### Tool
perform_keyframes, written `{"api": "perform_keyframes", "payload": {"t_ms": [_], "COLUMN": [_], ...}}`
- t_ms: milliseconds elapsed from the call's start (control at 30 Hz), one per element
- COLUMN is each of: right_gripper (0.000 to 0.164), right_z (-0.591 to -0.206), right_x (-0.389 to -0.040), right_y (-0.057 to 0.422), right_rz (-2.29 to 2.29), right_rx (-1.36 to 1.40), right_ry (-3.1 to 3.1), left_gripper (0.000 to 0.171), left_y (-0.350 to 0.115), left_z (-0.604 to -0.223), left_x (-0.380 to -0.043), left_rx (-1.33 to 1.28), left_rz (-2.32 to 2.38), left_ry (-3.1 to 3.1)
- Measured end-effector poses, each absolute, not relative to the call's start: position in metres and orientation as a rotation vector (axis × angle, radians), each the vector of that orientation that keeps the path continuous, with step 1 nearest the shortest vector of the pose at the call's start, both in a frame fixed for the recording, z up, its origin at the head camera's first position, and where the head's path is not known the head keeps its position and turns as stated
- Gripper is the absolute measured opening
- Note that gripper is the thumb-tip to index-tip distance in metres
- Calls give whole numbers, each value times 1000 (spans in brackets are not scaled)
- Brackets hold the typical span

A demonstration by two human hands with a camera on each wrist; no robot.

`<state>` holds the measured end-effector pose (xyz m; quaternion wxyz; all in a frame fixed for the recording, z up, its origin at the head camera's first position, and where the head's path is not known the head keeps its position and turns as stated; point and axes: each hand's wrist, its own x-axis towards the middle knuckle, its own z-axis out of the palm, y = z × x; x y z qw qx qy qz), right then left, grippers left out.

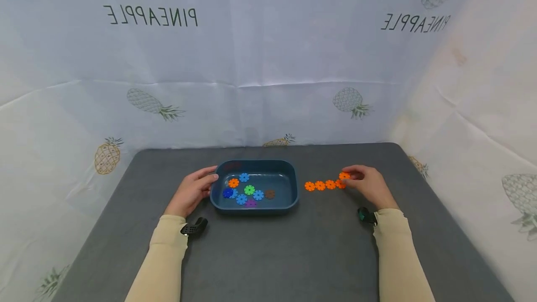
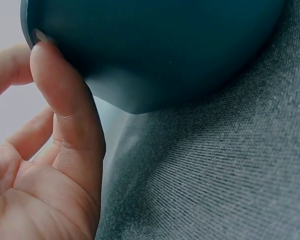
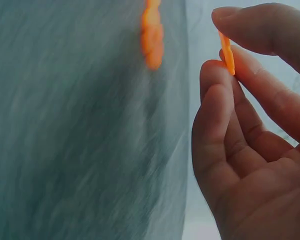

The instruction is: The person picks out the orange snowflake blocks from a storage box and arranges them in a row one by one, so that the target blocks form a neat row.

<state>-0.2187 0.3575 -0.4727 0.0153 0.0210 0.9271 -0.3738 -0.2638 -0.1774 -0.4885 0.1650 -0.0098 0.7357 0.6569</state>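
My left hand [image 1: 190,192] grips the left end of a dark blue tray [image 1: 280,181], its thumb at the rim in the left wrist view. Inside lie several small notched, flower-shaped plastic discs: an orange disc [image 1: 233,182], a green disc [image 1: 249,189], a brown disc [image 1: 270,194], a purple disc [image 1: 250,203] and several blue ones. Between thumb and fingertips my right hand [image 1: 371,184] pinches an orange disc [image 3: 228,55], seen edge-on in the right wrist view. It is held just above the right end of a row of orange discs [image 1: 320,185] on the table.
The grey table [image 1: 277,255] has rounded far corners. Behind it hangs a white cloth [image 1: 260,106] with pineapple prints, which also covers both sides. A dark band with a small device [image 1: 195,226] is on the left wrist, and another device [image 1: 366,216] on the right.
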Motion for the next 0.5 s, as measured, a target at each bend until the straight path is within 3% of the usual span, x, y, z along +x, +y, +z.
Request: {"api": "perform_keyframes", "payload": {"t_ms": [500], "right_gripper": [40], "right_z": [-480], "right_x": [-216], "right_y": [374], "right_rz": [-1039], "right_rx": [130], "right_ry": [2874], "left_gripper": [67], "left_y": [-177], "left_z": [-490], "left_x": [-264], "left_rx": [-44], "left_rz": [1868], "left_ry": [2100]}}
